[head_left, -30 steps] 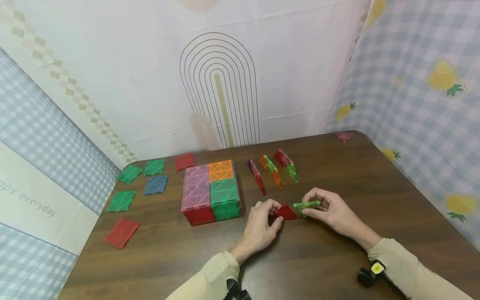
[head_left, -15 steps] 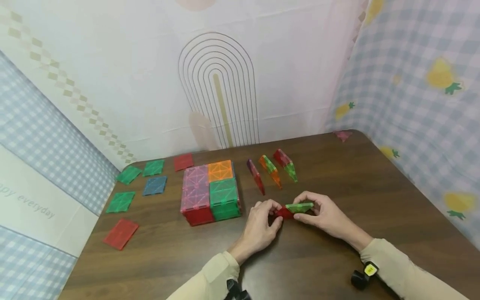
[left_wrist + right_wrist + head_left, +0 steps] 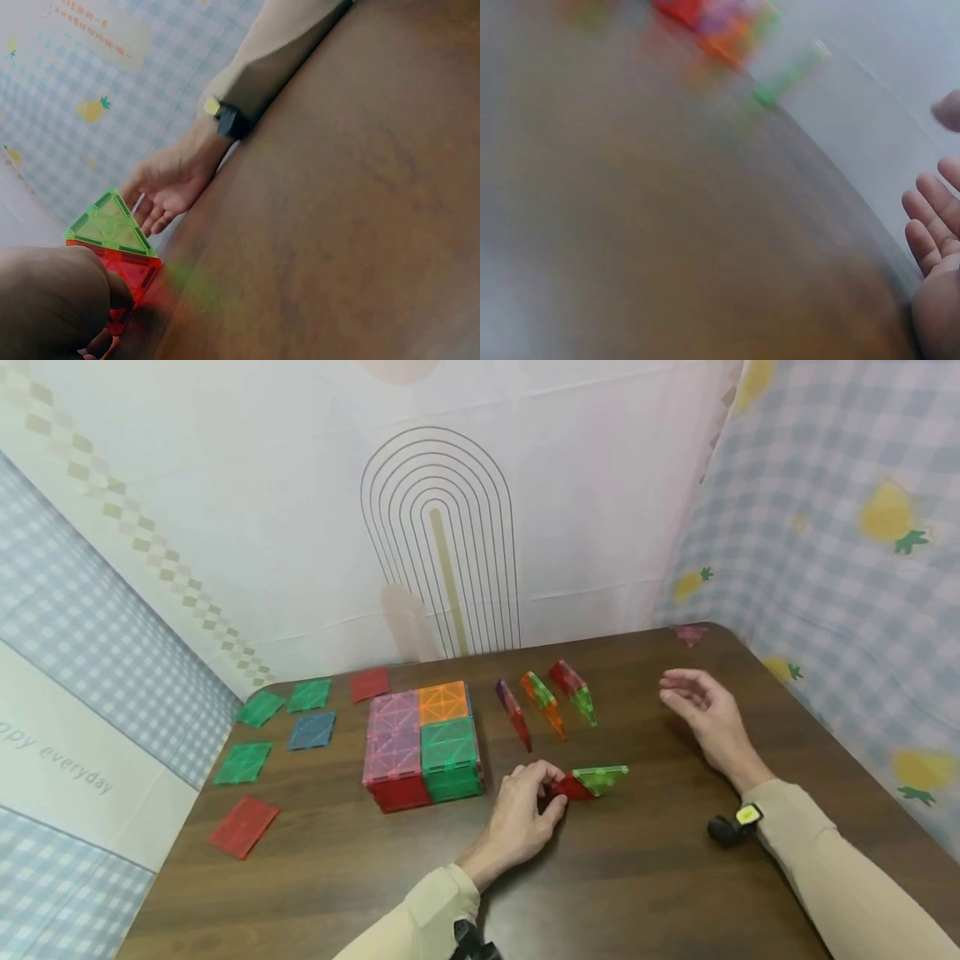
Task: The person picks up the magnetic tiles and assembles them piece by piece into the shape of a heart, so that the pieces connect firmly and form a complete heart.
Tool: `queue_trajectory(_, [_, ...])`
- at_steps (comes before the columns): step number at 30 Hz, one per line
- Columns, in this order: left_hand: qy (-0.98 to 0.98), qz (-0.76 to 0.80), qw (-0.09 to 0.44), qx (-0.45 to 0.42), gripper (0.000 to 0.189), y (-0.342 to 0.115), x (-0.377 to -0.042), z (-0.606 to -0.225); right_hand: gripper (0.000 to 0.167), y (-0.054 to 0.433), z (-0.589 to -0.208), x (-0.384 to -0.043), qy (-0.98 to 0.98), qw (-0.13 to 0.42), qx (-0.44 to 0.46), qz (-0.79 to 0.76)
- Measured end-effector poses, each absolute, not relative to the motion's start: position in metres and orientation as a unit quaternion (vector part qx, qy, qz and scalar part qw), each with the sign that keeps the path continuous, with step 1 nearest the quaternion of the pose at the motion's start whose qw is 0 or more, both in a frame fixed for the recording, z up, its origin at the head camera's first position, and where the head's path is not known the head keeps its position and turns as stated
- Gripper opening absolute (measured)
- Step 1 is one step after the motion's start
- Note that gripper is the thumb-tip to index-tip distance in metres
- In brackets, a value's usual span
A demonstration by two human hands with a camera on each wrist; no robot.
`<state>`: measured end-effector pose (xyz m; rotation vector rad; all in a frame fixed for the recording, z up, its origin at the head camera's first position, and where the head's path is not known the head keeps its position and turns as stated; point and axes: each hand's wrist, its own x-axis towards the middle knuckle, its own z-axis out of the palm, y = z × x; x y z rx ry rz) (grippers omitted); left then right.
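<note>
My left hand point(image 3: 519, 810) pinches a red triangular magnetic tile point(image 3: 574, 788) standing on edge on the table. Joined to it on the right is a yellow-green triangular tile point(image 3: 602, 777), point down in the head view. Both show in the left wrist view, the green tile point(image 3: 111, 225) with its embossed pattern facing that camera. Part of the red tile is covered by my left fingers. Off to the right, my right hand point(image 3: 708, 720) hovers with loosely bent fingers, holding nothing. Its nearest thing is a pink triangular tile point(image 3: 688, 634) by the far corner.
A block of magnetic tiles point(image 3: 450, 745) stands left of centre. Behind my left hand are three upright joined pairs, including a purple-red pair point(image 3: 513, 714) and an orange-green pair point(image 3: 543, 703). Several square tiles, one of them blue point(image 3: 311, 730), lie flat at left.
My right hand brought the yellow-green triangle left against the red one and let go. It then moved away to the back right. My left hand stayed in place.
</note>
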<state>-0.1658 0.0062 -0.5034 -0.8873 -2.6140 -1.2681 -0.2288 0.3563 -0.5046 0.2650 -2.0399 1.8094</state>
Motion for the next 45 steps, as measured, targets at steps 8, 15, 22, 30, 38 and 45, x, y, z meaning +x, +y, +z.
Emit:
queue_trajectory(8, [-0.862, -0.412, 0.052, -0.290, 0.019, 0.006, -0.166, -0.503, 0.057, 0.404, -0.504, -0.265, -0.857, 0.235, -0.026, 0.458])
queue_trajectory(15, [-0.862, -0.405, 0.060, -0.301, 0.019, 0.010, -0.166, -0.503, 0.069, 0.430, -0.499, -0.281, -0.889, 0.227, -0.035, 0.395])
queue_trajectory(22, [-0.851, -0.411, 0.079, -0.319, 0.019, 0.011, -0.165, -0.507, 0.079, 0.449, -0.499, -0.296, -0.932, 0.169, 0.026, 0.319])
queue_trajectory(30, [-0.854, -0.417, 0.065, -0.305, 0.018, 0.008, -0.164, -0.506, 0.059, 0.436, -0.502, -0.300, -0.960, 0.123, 0.072, 0.239])
queue_trajectory(38, [-0.858, -0.413, 0.056, -0.299, 0.018, 0.006, -0.165, -0.506, 0.036, 0.414, -0.508, -0.284, -0.945, 0.210, 0.053, 0.246])
queue_trajectory(45, [-0.859, -0.412, 0.059, -0.300, 0.018, 0.005, -0.167, -0.506, 0.026, 0.392, -0.511, -0.265, -0.937, 0.229, 0.078, 0.252])
